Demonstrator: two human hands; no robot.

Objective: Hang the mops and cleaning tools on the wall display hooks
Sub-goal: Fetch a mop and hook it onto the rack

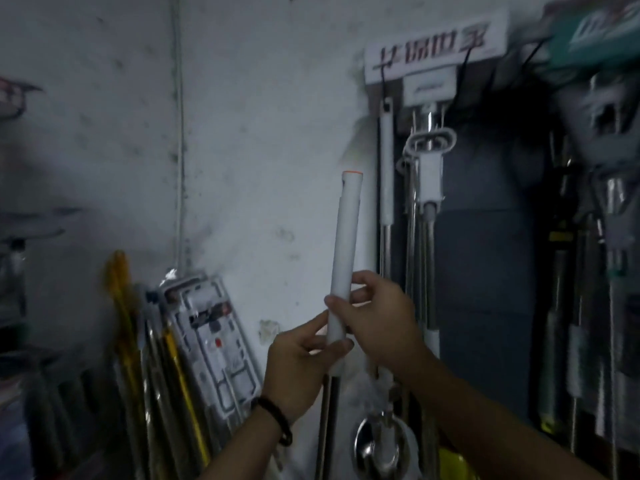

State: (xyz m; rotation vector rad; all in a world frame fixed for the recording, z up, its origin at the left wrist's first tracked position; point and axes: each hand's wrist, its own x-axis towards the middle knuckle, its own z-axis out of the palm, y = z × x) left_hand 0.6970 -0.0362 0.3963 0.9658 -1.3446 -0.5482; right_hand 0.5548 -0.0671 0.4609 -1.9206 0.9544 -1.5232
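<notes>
The mop handle [347, 237] stood below and to the left of the white sign [436, 46] that heads the wall display. Its long axis ran nearly upright, and its orange cap [352, 173] pointed up, short of the sign's height.

Both hands gripped its white sleeve. The left hand [298, 362] pinched the lower end between thumb and fingers. The right hand [381, 317], just above it and on the side nearer the sign, had its fingers curled round the sleeve.

The coming move probably turned on this offset: the cap had to go up and across toward the sign, where dark hooks [462, 71] seemed to jut out under its lower edge. The right hand lay closer to them and looked better placed to steer.

Directly under the sign, 2 or more hung mops [429, 168] already filled the space, so which hook was free could not be told.

The steel shaft [327, 427] ran out of the bottom edge, so the mop head was cut off. No hanging hole in the cap could be made out. Blur and dim light smeared everything right of the sign.
</notes>
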